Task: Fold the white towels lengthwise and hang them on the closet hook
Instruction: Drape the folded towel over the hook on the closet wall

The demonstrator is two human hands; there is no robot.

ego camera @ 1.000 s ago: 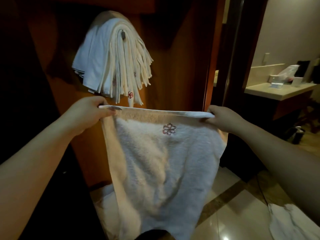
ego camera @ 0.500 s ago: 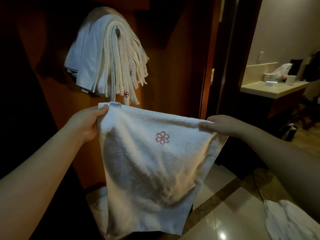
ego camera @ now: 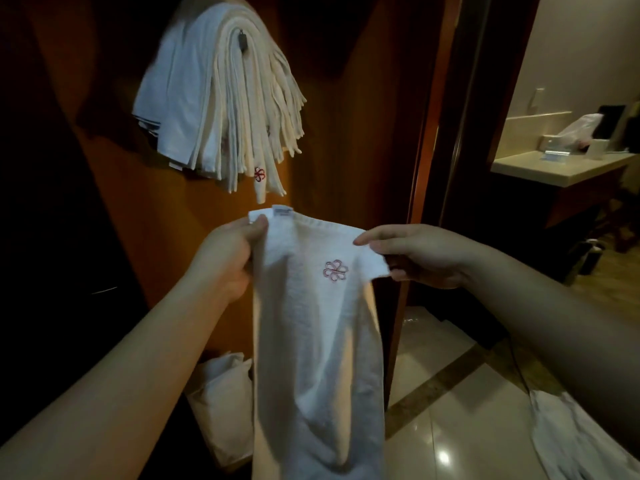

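- The towel (ego camera: 318,341) hangs in front of me, under the hook (ego camera: 242,43). Its long axis is vertical and it looks folded to a narrow strip.
- My left hand (ego camera: 228,258) pinches the top left corner, with the thumb curled over the hem.
- My right hand (ego camera: 426,254) holds the top right corner; the fingers point left and are almost straight, and the thumb is below the cloth.
- The hook is above and a little left of both hands, so I judge that the left hand is nearer to it.
- The stack (ego camera: 221,105) already covers most of the hook.
- A red flower emblem (ego camera: 335,270) is sewn near the top edge. A small label (ego camera: 283,211) stands at the hem; I cannot read its writing.
- More white cloth (ego camera: 581,441) lies on the floor, near right.
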